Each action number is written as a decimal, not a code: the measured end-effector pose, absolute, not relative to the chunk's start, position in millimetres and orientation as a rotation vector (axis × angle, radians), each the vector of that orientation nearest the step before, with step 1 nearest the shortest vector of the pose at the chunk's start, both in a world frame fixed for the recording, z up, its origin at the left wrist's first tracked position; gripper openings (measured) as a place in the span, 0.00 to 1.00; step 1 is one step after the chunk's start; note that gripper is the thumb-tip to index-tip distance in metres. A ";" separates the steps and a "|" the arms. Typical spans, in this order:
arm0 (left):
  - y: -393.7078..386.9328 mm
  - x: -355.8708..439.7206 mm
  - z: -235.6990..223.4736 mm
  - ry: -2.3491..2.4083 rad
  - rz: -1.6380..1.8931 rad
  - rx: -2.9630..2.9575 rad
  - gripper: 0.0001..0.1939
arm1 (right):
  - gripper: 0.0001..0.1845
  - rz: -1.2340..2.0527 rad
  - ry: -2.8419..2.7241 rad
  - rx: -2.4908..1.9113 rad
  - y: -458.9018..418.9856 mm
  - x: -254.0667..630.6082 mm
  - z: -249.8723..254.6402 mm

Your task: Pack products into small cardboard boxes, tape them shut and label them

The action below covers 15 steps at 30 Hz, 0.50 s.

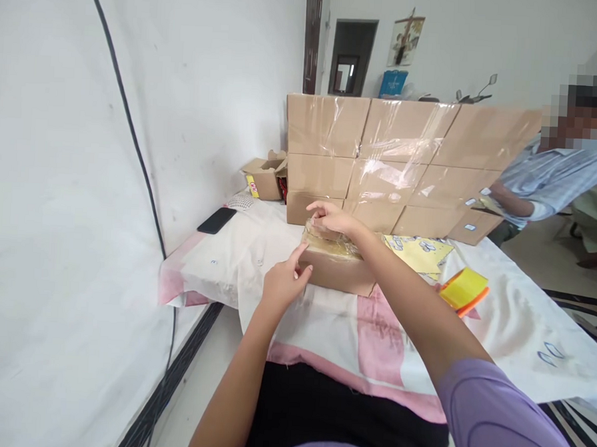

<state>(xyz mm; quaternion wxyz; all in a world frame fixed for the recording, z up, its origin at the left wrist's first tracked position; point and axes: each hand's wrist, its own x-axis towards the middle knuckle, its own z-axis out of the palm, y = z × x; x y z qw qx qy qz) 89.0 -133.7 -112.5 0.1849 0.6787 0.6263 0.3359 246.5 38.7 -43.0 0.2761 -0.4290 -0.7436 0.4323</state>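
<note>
In front of me a small brown cardboard box lies on the cloth-covered table, with clear packing tape wrinkled and shiny across its top. At the box's left front corner is my left hand, index finger and thumb spread apart and touching it. My right hand is over the far left part of the top, its index finger stretched out and bent, thumb apart below. The lower fingers of that hand are partly hidden. To the right lies a yellow and orange tape dispenser, apart from both hands.
A wall of stacked taped boxes stands behind. An open carton and a black phone are on the left by the white wall. Yellow printed paper lies right of the box. Another person is at the far right.
</note>
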 end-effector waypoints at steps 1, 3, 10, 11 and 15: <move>-134.2 90.4 -114.3 1.789 0.949 1.917 0.33 | 0.24 1.150 -2.007 -1.148 39.8 246.4 -44.8; -136.0 92.7 -117.2 1.826 0.939 1.922 0.33 | 0.25 1.121 -2.026 -1.148 41.0 245.9 -47.9; -143.6 94.0 -118.7 1.845 0.891 1.919 0.33 | 0.40 0.859 -2.052 -1.216 41.2 253.3 -53.1; -144.8 94.0 -117.9 1.849 0.875 1.917 0.33 | 0.41 0.823 -2.054 -1.225 41.5 254.4 -53.6; -144.1 98.7 -109.1 1.928 0.999 2.025 0.28 | 0.31 0.765 -2.085 -1.235 43.3 253.2 -56.9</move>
